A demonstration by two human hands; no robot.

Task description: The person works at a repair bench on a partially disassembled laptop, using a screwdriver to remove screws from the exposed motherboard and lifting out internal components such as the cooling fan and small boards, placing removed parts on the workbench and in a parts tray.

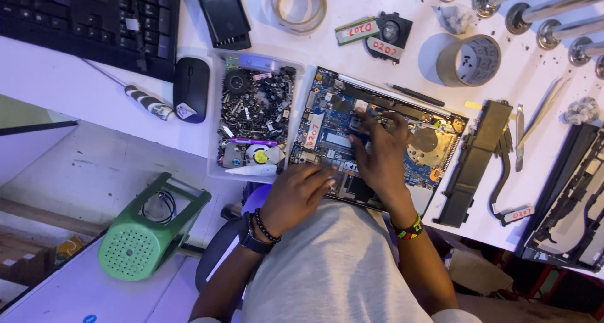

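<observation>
An opened laptop base (327,109) with a blue circuit board lies on the white table in front of me. My left hand (296,194) rests on its near edge, fingers curled against the board. Fingers spread, my right hand (380,150) presses down on the middle of the board, fingertips at a small dark part; what is under them is hidden. Both wrists wear bead bracelets, and the left also wears a watch.
A clear tray (215,166) of screws and small parts sits left of the laptop. A black battery with heat pipe (472,162) lies to the right, with tweezers (547,106), tape roll (469,60), a mouse (190,87), keyboard (88,21) and green stool (148,232).
</observation>
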